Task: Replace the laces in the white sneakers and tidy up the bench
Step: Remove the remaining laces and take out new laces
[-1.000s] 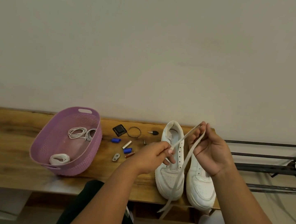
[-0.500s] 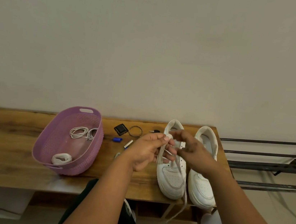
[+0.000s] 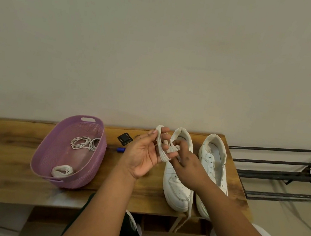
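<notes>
Currently the left hand (image 3: 141, 155) is holding its fingers spread as a spool, with the old lace (image 3: 159, 148) looped around them at frame centre, just above the bench (image 3: 8, 148). The right hand (image 3: 186, 161) is pinching the lace's free length to guide each turn — its tail is trailing down between the two sneakers (image 3: 178, 180). Flat, off-white and limp, the lace looks ready for the basket (image 3: 93, 165) at left.
</notes>
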